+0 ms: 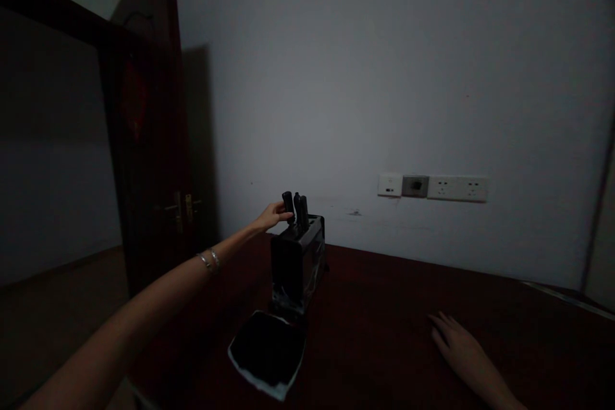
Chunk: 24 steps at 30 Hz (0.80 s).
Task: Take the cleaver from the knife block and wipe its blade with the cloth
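Stretched forward, my left hand (275,215) has its thumb and fingers around the leftmost black-handled knife (287,201). Its blade is hidden inside a dark knife block (288,269) with pale streaks on its side, standing upright on the reddish-brown table (379,307). Two more black handles (300,210) stick up from the block's top, just right of my hand. On the right, my right hand (456,343) lies on the table, holding nothing, its fingers extended and slightly apart. A black flat piece with pale edges (269,352) lies before the block.
Behind the table is a pale wall with a row of sockets and switches (432,188). A dark wooden door (154,141) with a metal handle stands at the left. Some thin, light-edged object (567,298) lies at the table's right back. The light is dim.
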Tool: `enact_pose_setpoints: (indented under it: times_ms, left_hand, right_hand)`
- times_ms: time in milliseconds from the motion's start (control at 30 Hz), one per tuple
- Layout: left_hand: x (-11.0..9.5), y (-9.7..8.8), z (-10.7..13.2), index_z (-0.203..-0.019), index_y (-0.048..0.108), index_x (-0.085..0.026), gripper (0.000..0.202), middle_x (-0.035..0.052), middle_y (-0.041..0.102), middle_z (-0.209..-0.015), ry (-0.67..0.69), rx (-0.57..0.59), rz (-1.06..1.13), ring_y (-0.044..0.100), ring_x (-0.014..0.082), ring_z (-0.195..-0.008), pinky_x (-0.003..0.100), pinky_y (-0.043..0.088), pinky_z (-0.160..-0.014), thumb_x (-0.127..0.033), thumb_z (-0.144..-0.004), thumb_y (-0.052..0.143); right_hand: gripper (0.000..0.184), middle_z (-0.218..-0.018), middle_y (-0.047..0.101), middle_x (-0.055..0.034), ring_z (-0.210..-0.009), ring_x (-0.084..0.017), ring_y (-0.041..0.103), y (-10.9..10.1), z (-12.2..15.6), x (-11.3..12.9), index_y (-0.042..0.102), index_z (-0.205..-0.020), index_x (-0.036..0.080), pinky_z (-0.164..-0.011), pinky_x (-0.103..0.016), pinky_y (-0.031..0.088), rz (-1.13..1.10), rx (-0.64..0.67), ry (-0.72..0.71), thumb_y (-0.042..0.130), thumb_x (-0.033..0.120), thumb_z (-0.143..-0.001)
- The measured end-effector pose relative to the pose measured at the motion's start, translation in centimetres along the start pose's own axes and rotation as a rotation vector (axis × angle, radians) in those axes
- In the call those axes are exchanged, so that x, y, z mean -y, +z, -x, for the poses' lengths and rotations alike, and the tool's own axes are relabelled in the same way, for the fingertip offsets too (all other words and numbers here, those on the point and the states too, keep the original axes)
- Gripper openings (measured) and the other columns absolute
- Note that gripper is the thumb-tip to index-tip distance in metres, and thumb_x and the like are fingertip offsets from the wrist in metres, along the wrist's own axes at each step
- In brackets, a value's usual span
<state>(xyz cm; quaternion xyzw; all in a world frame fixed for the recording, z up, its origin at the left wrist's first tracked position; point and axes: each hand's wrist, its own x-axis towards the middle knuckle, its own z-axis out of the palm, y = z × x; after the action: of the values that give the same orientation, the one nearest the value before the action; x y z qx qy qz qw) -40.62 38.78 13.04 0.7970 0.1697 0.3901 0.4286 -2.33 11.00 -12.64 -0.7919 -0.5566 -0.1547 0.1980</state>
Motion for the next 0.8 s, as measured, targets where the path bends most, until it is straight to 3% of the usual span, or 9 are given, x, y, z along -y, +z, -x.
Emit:
enact_pose_setpoints:
  times_ms: [400, 633, 800]
  left_hand:
    - [-4.4, -2.3, -2.2, -0.088, 0.057, -0.012, 0.026, 0.0045, 0.062, -0.087, 0.017, -0.027, 0.008, 0.058, 0.0152, -0.081, 0.033, 0.045, -0.080, -0.022, -0.066, 0.066]
    - [-6.9, -3.6, -3.4, -0.085, 0.057, -0.011, 0.021, 0.0066, 0.063, -0.085, 0.049, -0.008, -0.039, 0.060, 0.0167, -0.080, 0.034, 0.045, -0.080, -0.024, -0.070, 0.064]
    - [-8.2, -4.8, -4.7, -0.088, 0.058, -0.011, 0.024, 0.0073, 0.063, -0.087, 0.075, 0.024, -0.055, 0.061, 0.0169, -0.081, 0.035, 0.045, -0.081, -0.025, -0.070, 0.065]
  right_hand:
    - [0.053, -0.122, 0.055, -0.0187, -0.115, -0.031, 0.049, 0.7, 0.1, -0.5, 0.059, -0.114, 0.005, -0.098, -0.044, 0.039, 0.084, 0.012, -0.024, 0.030, 0.035, -0.081]
    - [0.051, -0.119, 0.058, -0.0151, -0.116, -0.030, 0.049, 0.5, 0.1, -0.3, 0.063, -0.109, 0.009, -0.098, -0.046, 0.038, -0.003, -0.022, -0.033, 0.031, 0.035, -0.079]
    - [0.053, -0.119, 0.057, -0.0198, -0.114, -0.033, 0.050, 1.1, -0.1, -0.7, 0.063, -0.108, 0.005, -0.096, -0.047, 0.040, -0.002, -0.023, -0.029, 0.031, 0.036, -0.079]
